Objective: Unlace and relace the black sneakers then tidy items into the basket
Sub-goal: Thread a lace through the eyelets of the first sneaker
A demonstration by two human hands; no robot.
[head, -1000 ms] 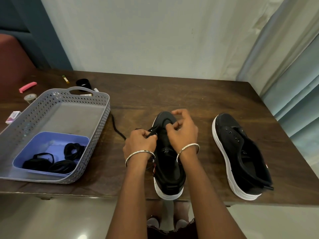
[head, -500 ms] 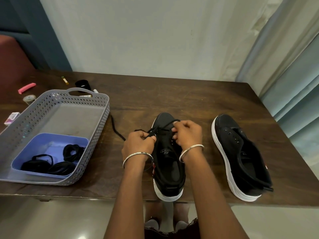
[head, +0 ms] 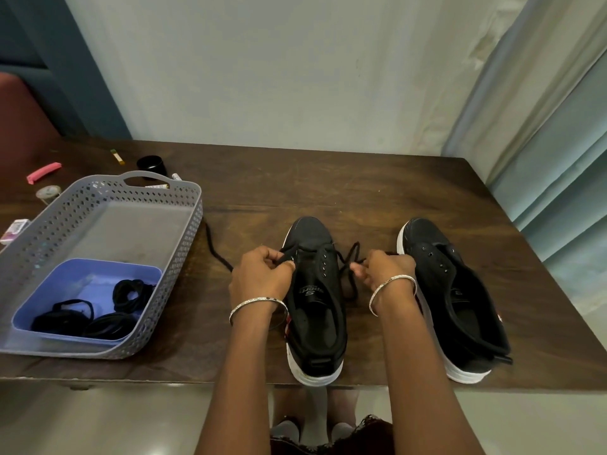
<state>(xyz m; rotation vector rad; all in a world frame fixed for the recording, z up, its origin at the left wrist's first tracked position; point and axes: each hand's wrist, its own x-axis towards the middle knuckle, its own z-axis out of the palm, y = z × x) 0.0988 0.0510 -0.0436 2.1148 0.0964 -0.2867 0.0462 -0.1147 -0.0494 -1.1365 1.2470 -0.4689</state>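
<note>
Two black sneakers with white soles stand on the wooden table. The middle sneaker (head: 315, 310) has a black lace (head: 349, 267) threaded through its front eyelets. My left hand (head: 262, 274) pinches the lace's left end at the shoe's left side. My right hand (head: 384, 272) pinches the right end, drawn out to the right between the two shoes. The right sneaker (head: 450, 297) has no lace in its eyelets. The grey basket (head: 184, 244) sits at the left.
Inside the basket a blue tub (head: 49, 307) holds coiled black bands (head: 131, 290). Behind the basket lie a black jar (head: 151, 164), a pink clip (head: 44, 172), a tape roll (head: 48, 192) and small tubes. A curtain (head: 542, 126) hangs at the right.
My right hand has moved right, off the toe of the middle sneaker, pulling the lace end out through the eyelet. My left hand has stayed by the shoe's left side.
</note>
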